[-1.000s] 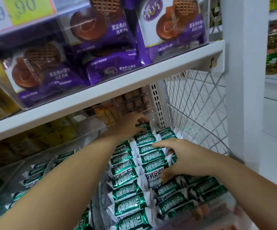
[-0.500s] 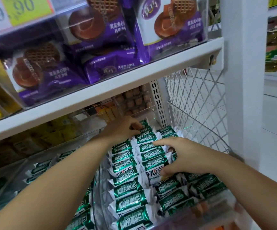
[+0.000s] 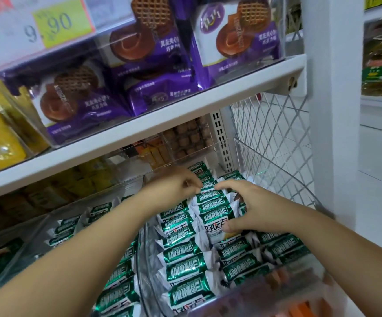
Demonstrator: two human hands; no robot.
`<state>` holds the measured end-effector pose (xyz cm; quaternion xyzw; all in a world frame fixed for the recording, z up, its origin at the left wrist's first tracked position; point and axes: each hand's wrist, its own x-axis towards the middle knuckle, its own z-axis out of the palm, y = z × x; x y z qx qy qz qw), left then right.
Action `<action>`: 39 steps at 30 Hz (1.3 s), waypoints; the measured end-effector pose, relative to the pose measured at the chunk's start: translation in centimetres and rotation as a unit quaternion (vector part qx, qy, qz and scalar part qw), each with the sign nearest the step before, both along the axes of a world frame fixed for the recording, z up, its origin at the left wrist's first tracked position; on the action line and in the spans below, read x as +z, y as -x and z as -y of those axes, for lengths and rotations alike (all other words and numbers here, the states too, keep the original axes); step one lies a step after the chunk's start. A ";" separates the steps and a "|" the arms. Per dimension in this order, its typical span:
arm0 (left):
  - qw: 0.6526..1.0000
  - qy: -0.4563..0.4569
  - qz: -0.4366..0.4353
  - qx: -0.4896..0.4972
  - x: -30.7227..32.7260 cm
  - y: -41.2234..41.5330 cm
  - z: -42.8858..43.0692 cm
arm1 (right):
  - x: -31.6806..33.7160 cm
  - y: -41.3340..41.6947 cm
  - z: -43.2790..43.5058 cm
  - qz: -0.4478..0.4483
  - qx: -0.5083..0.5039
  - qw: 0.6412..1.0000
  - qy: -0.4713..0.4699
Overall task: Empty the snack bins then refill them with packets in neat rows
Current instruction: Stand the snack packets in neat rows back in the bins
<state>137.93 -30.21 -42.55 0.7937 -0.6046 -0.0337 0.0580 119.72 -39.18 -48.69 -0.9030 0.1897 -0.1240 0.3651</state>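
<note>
Shelf low overhead, bin full, right hand grips pkts

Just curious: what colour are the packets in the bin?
Green and silver-white packets, clearest in the head view.

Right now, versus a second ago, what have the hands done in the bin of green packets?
The left hand drew back from the bin's far end toward the right hand, fingers curled; whether it pinches anything is unclear. The right hand stays cupped round the middle row of packets, thumb on one. The packets and bin stayed put.
</note>
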 end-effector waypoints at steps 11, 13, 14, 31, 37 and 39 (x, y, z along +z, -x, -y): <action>0.996 -0.020 0.083 0.005 -0.7 -0.5 -0.4 | -0.1 0.2 -0.3 0.000 0.003 1.000 0.024; 0.999 0.013 0.034 0.006 -0.5 -0.5 -0.4 | -0.2 0.0 -0.2 0.001 0.006 1.000 0.027; 1.000 0.029 0.000 0.003 -0.4 -0.3 -0.3 | -0.2 0.0 -0.2 0.001 0.006 1.000 0.028; 0.995 -0.085 0.026 0.049 -2.0 -1.2 2.8 | 0.2 -0.2 -0.1 -0.011 0.013 0.999 0.032; 0.991 -0.133 0.018 0.027 -2.5 -1.7 4.1 | 0.0 -0.1 0.1 -0.007 0.010 1.000 0.015; 0.990 -0.137 0.018 0.020 -2.3 -1.8 3.9 | 0.0 -0.1 0.0 -0.006 0.010 1.000 0.011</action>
